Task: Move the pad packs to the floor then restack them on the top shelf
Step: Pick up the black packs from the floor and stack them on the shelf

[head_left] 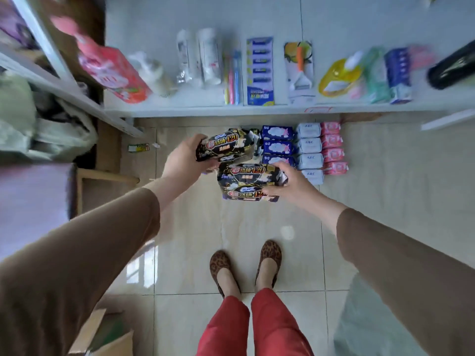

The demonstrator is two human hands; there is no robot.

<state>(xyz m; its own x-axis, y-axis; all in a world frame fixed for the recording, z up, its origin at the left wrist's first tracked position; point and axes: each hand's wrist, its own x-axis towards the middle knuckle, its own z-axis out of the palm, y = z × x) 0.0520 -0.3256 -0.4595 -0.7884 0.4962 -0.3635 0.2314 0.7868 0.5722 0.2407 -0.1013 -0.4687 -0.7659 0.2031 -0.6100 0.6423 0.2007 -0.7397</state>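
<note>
I look down at a tiled floor [195, 242] in front of a white shelf [195, 109]. My left hand [183, 160] grips a black pad pack [226, 147] held above the floor. My right hand [293, 183] holds two stacked black pad packs [248, 182] just right of it. Behind them, rows of packs lie on the floor: dark blue packs [278, 146], pale blue packs [309, 150] and pink packs [332, 147]. Whether more black packs lie under my hands is hidden.
The white shelf carries toothbrushes [232, 78], a blue card of items [260, 71], a pink-red pack [113, 70], a yellow pouch [336, 78] and other goods. Bags [51, 134] sit at left, a cardboard box [102, 337] at bottom left. My feet [244, 265] stand below.
</note>
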